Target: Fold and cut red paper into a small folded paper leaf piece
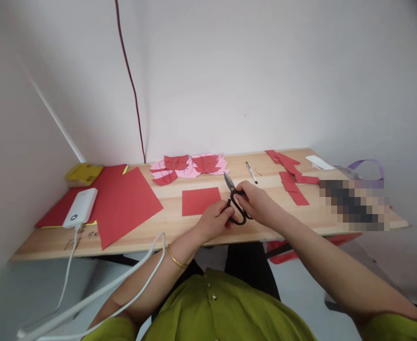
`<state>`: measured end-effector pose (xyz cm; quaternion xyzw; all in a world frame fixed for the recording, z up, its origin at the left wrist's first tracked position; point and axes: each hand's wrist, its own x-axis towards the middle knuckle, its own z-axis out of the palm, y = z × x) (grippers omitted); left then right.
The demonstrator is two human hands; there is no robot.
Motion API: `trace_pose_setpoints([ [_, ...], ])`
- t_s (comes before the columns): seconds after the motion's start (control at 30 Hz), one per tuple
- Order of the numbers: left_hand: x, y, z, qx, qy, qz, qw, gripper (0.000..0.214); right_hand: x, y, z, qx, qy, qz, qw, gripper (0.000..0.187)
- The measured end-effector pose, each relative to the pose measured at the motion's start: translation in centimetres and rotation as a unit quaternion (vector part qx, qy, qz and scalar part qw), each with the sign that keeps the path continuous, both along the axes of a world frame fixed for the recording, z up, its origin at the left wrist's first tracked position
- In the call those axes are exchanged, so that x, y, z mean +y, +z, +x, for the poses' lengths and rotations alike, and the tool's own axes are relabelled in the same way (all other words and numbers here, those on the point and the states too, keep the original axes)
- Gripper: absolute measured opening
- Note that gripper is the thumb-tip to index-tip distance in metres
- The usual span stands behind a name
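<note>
A pair of scissors with black handles is tilted over the table's front half, blades pointing away from me and a little left. My right hand is closed on the handle from the right side. From the left, my left hand grips the lower handle loop, its fingertips partly hidden behind it. A flat red paper rectangle lies on the wooden table just beyond my left hand. Red and pink cut paper pieces with jagged edges are heaped behind it.
Large red sheets cover the left side, with a white power bank, its white cable and a yellow packet. A pen, red paper scraps and a white card lie to the right.
</note>
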<state>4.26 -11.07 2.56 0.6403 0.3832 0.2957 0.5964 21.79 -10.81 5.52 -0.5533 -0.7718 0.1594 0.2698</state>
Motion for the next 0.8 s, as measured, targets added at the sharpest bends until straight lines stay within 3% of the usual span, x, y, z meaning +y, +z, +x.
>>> trace_pose_setpoints([
  [0.2,-1.1,0.9,-2.5,-0.041,0.011,-0.065,0.997,0.032,0.3,-0.2,1.1,-0.061,0.085,0.062,0.993,0.015],
  [0.3,-1.7,0.7,-2.3,-0.067,0.025,-0.070,0.995,0.032,-0.1,-0.2,0.9,-0.026,0.012,0.173,0.984,0.022],
  [0.37,-1.9,0.4,-1.8,-0.069,0.056,-0.041,0.995,0.032,-1.0,-0.2,0.2,-0.010,-0.064,0.202,0.977,0.024],
  [0.47,-2.0,0.0,-0.8,-0.072,0.083,-0.007,0.994,0.031,-2.5,-0.1,-1.0,-0.012,-0.071,0.133,0.988,0.027],
  [0.6,-2.3,-0.4,0.5,-0.065,0.088,0.002,0.994,0.028,-3.9,0.0,-2.3,-0.019,-0.089,0.099,0.991,0.034],
  [0.73,-3.0,-0.4,1.4,-0.044,0.056,0.044,0.996,0.023,-4.4,-0.2,-2.8,0.104,-0.063,-0.042,0.992,0.037],
  [0.8,-3.0,-0.2,1.4,-0.013,0.017,0.086,0.996,0.021,-4.3,-0.5,-2.7,0.155,-0.088,-0.058,0.982,0.032],
])
